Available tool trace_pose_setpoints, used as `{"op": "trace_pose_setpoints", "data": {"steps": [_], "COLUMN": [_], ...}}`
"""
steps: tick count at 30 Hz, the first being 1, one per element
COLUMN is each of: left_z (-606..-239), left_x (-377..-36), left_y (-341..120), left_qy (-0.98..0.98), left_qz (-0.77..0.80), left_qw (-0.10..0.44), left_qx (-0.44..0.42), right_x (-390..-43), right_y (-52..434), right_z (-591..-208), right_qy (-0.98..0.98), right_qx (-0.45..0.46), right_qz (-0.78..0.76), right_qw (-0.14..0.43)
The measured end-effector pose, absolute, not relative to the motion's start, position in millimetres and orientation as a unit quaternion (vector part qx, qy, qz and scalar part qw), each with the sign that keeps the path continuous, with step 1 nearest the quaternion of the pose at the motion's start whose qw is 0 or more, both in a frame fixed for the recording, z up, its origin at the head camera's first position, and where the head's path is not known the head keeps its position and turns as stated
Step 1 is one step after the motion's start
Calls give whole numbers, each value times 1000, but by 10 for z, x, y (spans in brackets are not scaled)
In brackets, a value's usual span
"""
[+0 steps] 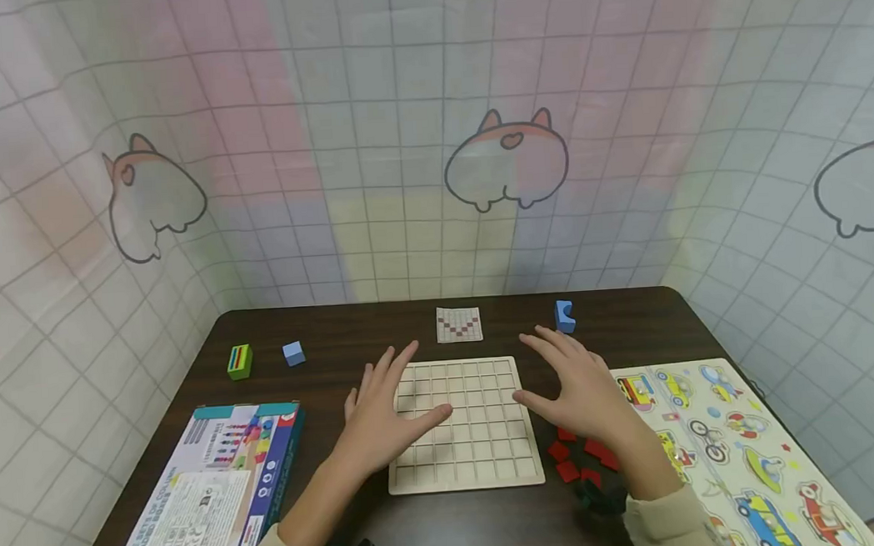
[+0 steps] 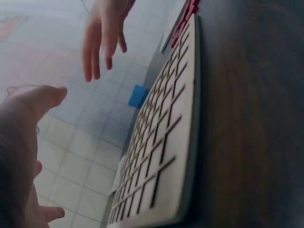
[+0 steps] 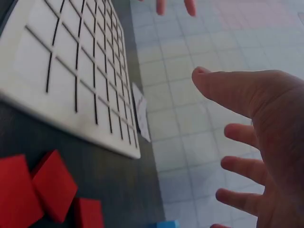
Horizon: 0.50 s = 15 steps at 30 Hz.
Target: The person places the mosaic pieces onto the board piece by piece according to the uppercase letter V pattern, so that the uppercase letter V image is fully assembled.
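A pale wooden grid board (image 1: pixel 465 426) with square cells lies flat in the middle of the dark table. Over its left edge hovers my left hand (image 1: pixel 386 426), fingers spread, holding nothing. My right hand (image 1: pixel 575 386) is raised beyond the board's right edge, its fingers apart and nothing held. Several red square tiles (image 1: pixel 568 470) lie loose on the table below the right hand; the right wrist view shows some red tiles (image 3: pixel 54 185) close up beside the board. Behind the board sits a small card (image 1: pixel 458 325) printed with a grid and a V of dark squares.
At left lies a boxed set (image 1: pixel 195 496); behind it stand a green block with coloured stripes (image 1: pixel 240 362) and a light blue cube (image 1: pixel 294 353). A blue block with a curved notch (image 1: pixel 564 316) is at the back right. A vehicle picture board (image 1: pixel 756 454) covers the right side.
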<state>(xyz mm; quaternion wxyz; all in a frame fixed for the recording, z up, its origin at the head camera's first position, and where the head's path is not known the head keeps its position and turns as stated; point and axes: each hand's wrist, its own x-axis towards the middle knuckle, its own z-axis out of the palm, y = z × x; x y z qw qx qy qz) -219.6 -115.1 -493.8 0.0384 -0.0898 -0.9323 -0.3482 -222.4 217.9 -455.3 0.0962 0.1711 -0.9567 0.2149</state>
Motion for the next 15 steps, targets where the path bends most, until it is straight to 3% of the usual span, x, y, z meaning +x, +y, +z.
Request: {"op": "trace_pose_setpoints", "data": {"steps": [15], "left_z": [-5171], "left_x": [-1809], "left_y": [-1386], "left_qy": [-913], "left_qz": [-392], "left_qw": [-48], "left_qx": [-97], "right_x": [-2125], "right_y": [2401], "right_z": [-4703], "right_qy": [-944], "right_qx": [176], "right_qz": [266], "right_qw": [80]}}
